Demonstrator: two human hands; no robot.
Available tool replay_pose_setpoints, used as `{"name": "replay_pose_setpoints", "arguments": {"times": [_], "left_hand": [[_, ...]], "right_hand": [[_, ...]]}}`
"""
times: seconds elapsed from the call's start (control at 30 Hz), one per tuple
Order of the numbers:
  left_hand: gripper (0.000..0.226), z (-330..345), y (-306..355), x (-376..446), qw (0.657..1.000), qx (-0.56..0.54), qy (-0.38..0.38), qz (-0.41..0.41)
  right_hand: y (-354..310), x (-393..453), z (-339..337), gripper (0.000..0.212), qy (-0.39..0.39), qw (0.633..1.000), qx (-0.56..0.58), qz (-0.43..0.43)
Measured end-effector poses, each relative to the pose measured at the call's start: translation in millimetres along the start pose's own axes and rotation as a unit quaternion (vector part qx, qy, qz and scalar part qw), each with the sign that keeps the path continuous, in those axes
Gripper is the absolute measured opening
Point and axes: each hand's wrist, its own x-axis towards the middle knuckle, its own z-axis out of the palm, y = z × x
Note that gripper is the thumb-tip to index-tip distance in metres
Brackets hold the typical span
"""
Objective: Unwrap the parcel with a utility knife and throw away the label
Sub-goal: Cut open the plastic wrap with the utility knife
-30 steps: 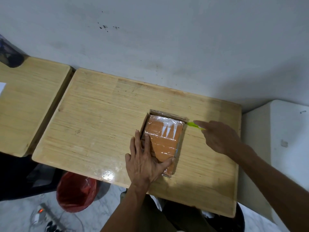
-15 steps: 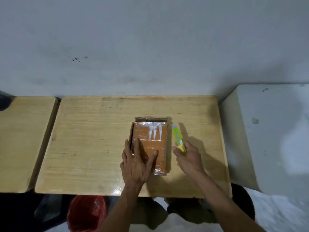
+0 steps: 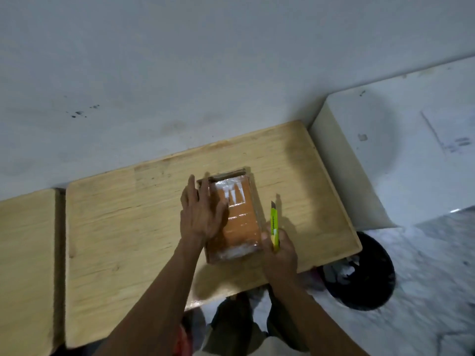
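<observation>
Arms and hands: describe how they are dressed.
Both forearms are bare up to the frame edge, with no sleeves showing. The left hand and right hand wear no gloves. No watch, ring or wristband is visible.

Parcel (image 3: 237,219), orange under clear wrap, flat on wooden table (image 3: 128,227). Left hand (image 3: 200,214) lies palm-down on its left side, fingers spread. Right hand (image 3: 279,250) grips yellow-green utility knife (image 3: 274,222) just right of the parcel, tip pointing away from the person. Black bin (image 3: 365,278) on floor at table's right corner.
</observation>
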Motion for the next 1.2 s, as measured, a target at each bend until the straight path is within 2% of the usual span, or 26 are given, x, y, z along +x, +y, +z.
{"name": "replay_pose_setpoints", "arguments": {"times": [0.1, 0.17, 0.23, 0.33, 0.43, 0.57, 0.7, 0.8, 0.97, 1.07, 1.2], "left_hand": [[0.08, 1.1, -9.2, 33.8, 0.991, 0.077, -0.068, 0.08], [0.08, 4.4, -10.8, 43.1, 0.985, 0.097, -0.116, 0.086], [0.085, 4.9, -10.5, 44.3, 0.983, 0.095, -0.124, 0.098], [0.073, 1.5, -6.8, 33.5, 0.985, 0.072, -0.129, 0.094], [0.073, -4.5, -4.5, 15.8, 0.988, 0.067, -0.119, 0.071], [0.077, -8.6, -10.1, -14.1, 0.993, 0.038, -0.108, 0.004], [0.082, -5.0, -11.6, -47.7, 0.993, -0.022, -0.063, -0.094], [0.083, 0.1, -3.9, -70.6, 0.979, -0.064, -0.035, -0.192], [0.089, 10.9, 14.1, -100.4, 0.952, -0.104, -0.04, -0.284], [0.089, 18.2, 16.6, -108.3, 0.951, -0.089, -0.029, -0.295], [0.09, 21.7, 24.0, -111.9, 0.949, -0.034, -0.004, -0.313]], "right_hand": [[6.2, -4.6, 20.1, 0.023, 0.063, 0.998, -0.031, -0.001], [10.7, -5.9, 31.8, 0.033, 0.082, 0.996, -0.038, 0.004], [13.9, -5.4, 39.0, 0.034, 0.101, 0.994, -0.032, 0.004], [12.8, -4.8, 43.9, 0.03, 0.116, 0.993, -0.015, 0.003], [8.9, -3.1, 44.2, 0.034, 0.136, 0.99, -0.007, -0.026], [0.4, 13.2, 35.8, 0.018, 0.124, 0.988, -0.038, -0.079], [-13.3, 39.8, 26.6, 0.016, 0.034, 0.983, -0.134, -0.119], [-31.8, 63.5, 26.2, 0.017, -0.042, 0.97, -0.173, -0.163], [-50.7, 97.1, 31.5, 0.019, -0.141, 0.94, -0.239, -0.2], [-52.9, 99.7, 26.9, 0.02, -0.144, 0.939, -0.232, -0.211], [-51.9, 81.5, 7.2, 0.019, -0.063, 0.962, -0.174, -0.2]]}}
